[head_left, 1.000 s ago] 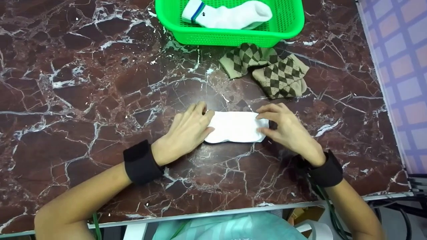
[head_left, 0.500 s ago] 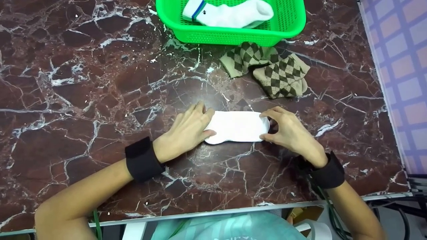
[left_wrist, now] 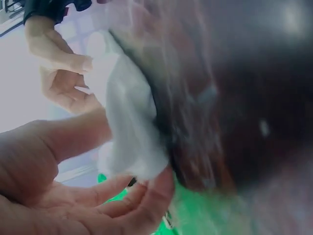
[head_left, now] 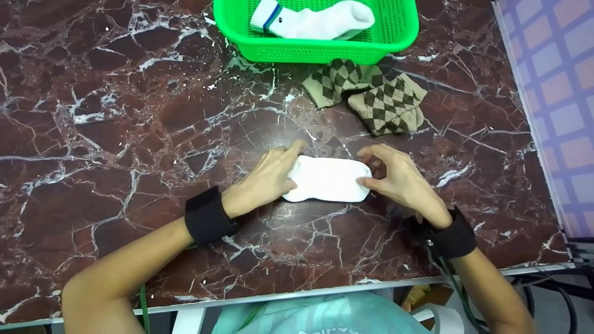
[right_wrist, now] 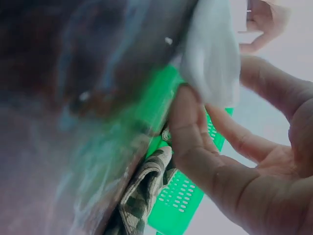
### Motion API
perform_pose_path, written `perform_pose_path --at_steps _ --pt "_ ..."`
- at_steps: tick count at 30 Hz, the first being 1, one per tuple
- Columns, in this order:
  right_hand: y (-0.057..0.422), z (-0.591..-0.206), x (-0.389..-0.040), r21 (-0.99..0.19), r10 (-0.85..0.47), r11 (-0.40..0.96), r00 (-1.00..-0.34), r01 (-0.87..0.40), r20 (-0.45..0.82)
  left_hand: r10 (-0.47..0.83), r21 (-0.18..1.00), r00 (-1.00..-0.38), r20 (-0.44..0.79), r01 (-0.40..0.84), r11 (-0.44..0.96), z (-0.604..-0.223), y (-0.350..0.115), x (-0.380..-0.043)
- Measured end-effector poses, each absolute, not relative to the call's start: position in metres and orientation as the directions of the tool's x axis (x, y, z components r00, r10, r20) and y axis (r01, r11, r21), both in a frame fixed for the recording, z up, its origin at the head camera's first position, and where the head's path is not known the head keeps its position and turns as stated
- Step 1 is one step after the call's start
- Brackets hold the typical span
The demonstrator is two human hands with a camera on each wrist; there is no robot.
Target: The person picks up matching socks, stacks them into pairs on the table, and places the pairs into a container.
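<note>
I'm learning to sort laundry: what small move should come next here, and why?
Perhaps fold the right end of the white sock inward: it lies flat lengthwise, the right hand holding that end between thumb and fingers, the left hand at the other.

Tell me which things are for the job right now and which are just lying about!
Part of the job:
left hand
right hand
white cloth, probably a sock, held by both hands

Seemingly just lying about, untouched:
checkered socks
green basket
striped white sock inside the basket
</note>
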State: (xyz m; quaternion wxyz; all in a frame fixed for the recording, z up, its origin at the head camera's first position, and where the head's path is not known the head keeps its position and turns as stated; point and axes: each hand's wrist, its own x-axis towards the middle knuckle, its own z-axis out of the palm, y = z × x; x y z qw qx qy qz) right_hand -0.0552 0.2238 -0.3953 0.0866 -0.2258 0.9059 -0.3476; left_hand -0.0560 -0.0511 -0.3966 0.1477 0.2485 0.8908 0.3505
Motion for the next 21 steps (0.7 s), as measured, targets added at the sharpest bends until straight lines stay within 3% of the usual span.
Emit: perform_pose_path --at_steps 8,16,21 --pt "0.228 -0.39 -0.053 -0.676 -0.428 0.659 -0.903 -0.331 0.024 0.482 0.74 -0.864 -0.144 0.229 0.632 -0.396 -0.053 -0.058" --pt "0.229 -0.382 -0.053 -0.71 -0.403 0.635 -0.914 -0.306 0.033 0.475 0.691 -0.879 -0.049 0.313 0.651 -0.387 -0.059 -0.064" --pt "0.227 -0.369 -0.054 -0.813 -0.39 0.557 -0.918 -0.171 -0.074 0.446 0.632 -0.894 -0.041 0.323 0.705 -0.374 -0.064 -0.066"
